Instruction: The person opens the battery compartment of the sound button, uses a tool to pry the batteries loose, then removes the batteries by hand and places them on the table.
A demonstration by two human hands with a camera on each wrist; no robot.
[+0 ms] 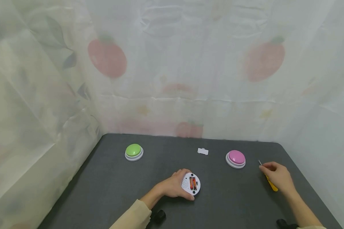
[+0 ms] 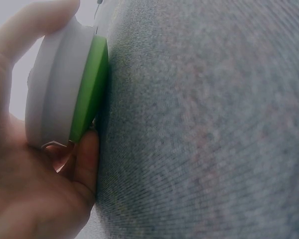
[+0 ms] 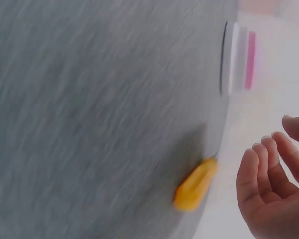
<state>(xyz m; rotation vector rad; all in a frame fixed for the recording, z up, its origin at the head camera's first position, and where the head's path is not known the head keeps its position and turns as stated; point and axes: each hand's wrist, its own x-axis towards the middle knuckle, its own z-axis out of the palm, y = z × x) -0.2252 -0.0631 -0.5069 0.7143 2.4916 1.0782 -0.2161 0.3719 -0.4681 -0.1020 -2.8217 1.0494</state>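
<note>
My left hand (image 1: 176, 184) grips a round white push button (image 1: 185, 184) by its rim, thumb on one side and fingers on the other. Its underside faces up, showing an uncovered battery compartment with two batteries (image 1: 193, 183). In the left wrist view the green dome (image 2: 91, 89) points down, close over the table. On the right, my right hand (image 1: 278, 176) hovers above a screwdriver with a yellow handle (image 1: 272, 185) and a metal shaft. The right wrist view shows the loosely bent fingers (image 3: 263, 174) apart from the yellow handle (image 3: 195, 186), holding nothing.
A small white battery cover (image 1: 203, 151) lies toward the back of the dark table (image 1: 109, 190). Left of it sits a green-domed button (image 1: 133, 150), right of it a pink-domed one (image 1: 236, 158). Pale printed curtains (image 1: 172, 73) hang behind and beside the table.
</note>
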